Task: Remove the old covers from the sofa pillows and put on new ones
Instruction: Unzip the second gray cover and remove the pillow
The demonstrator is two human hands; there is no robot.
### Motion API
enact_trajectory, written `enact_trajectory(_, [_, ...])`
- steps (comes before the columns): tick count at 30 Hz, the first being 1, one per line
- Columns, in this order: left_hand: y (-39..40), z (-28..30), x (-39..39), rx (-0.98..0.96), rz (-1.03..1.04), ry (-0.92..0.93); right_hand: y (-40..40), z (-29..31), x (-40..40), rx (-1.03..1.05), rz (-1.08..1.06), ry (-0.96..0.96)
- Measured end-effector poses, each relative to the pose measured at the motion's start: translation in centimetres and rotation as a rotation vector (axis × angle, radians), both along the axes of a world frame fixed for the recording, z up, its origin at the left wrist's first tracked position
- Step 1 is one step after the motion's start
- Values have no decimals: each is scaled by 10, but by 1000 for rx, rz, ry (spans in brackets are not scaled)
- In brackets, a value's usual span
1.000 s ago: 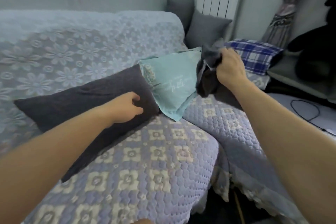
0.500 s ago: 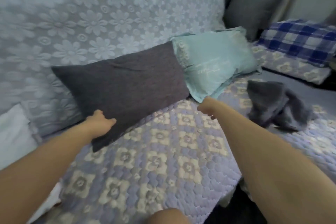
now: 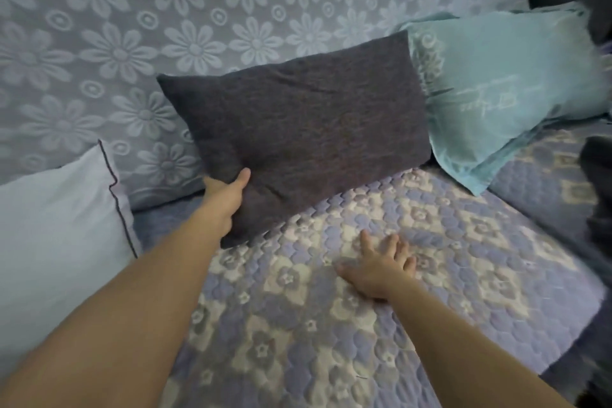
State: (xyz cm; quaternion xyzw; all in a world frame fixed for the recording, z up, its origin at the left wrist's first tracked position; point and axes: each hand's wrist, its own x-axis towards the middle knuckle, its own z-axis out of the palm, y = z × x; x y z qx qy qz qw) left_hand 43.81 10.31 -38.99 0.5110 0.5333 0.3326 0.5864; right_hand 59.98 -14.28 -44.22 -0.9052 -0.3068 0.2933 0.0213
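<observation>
Head view: a moment ago the right hand (image 3: 381, 267) held a bundle of dark grey fabric, which it has since dropped on the sofa to the right; now only a blurred dark shape at the right edge (image 3: 597, 182) shows, probably that same fabric, though the blur there makes it hard to be sure. If it is an old cover, one pillow is already stripped and the person is turning to the next.

That next one is the dark grey pillow (image 3: 294, 129), leaning against the flowered sofa back (image 3: 165, 26), its lower edge on the quilted seat (image 3: 331, 341). Just beside it on the right lies the light blue pillow (image 3: 503, 89), touching its corner. A pale lilac pillow (image 3: 56, 225) sits at the left.

As for the grip: the left hand (image 3: 228, 195) holds the dark grey pillow's lower left corner, thumb on the front face, fingers hidden behind the fabric. The right hand is spread flat, fingers straight, pressing on the quilted seat and holding nothing.
</observation>
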Motion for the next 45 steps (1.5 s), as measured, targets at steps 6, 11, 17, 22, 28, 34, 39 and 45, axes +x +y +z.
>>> enact_trajectory(6, [-50,90,2,-8,-58,-156,-7,5,-2,79,-29,15])
enact_trajectory(11, [-89,164,-109,-124,-69,-172,-37,19,-26,416,-340,252])
enact_trajectory(17, [-111,65,-251,-259,70,81,-105,28,-112,1166,-883,842])
enact_trajectory(22, [-138,55,-252,-55,112,220,-123,41,-109,1138,-1014,1014])
enact_trajectory(28, [-160,70,-252,193,-141,334,-111,79,-88,1112,-1080,1046])
enact_trajectory(34, [-165,124,-255,-156,-111,-171,-112,120,-87,1472,-709,438])
enact_trajectory(39, [-177,147,-254,-300,-82,-227,-116,126,-82,1498,-749,436])
enact_trajectory(45, [-201,152,-269,-242,-146,-294,-99,128,-122,1500,-466,400])
